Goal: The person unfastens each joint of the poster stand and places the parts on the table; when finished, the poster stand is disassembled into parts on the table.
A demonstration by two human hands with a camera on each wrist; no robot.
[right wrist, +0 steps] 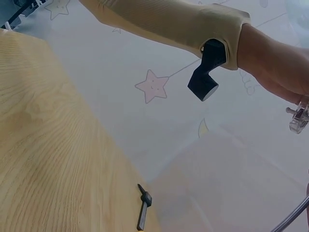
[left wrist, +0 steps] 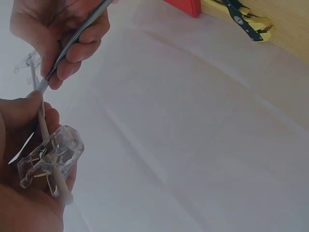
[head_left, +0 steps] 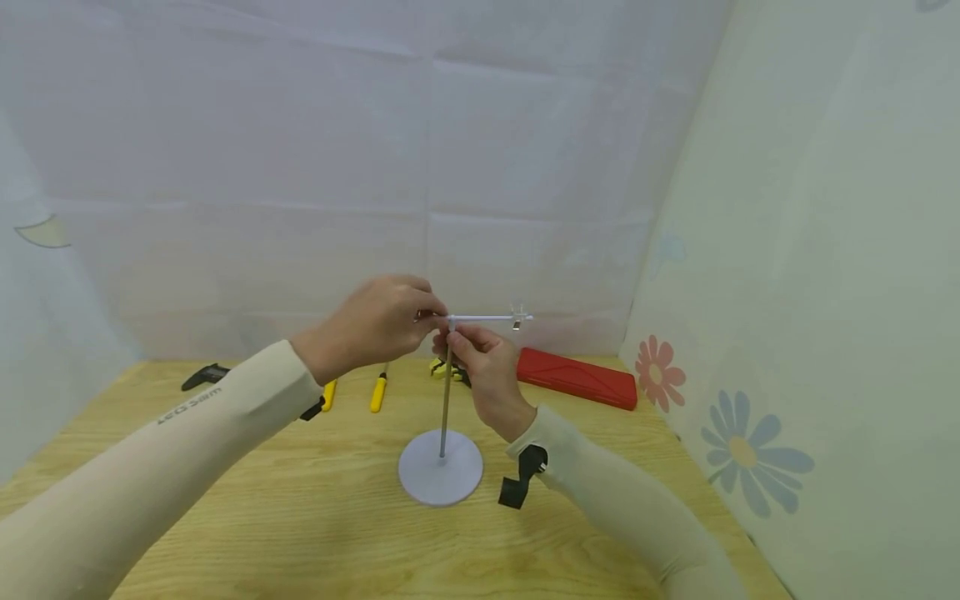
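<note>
Two hands met above the worktop's middle, white crossbar pinched by left hand at its clear clip, upright rod gripped by right hand, round base standing mid-worktop, red case kept near the far right edge, bare wood left open along the near edge.

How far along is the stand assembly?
Done: the pole stands upright in the round base, and the crossbar sits at its top with a clear clip near the far end.
In hand: the right hand grips the pole top; the left hand pinches the bar's near end, by a second clip.
Left: probably seating the joint.
</note>
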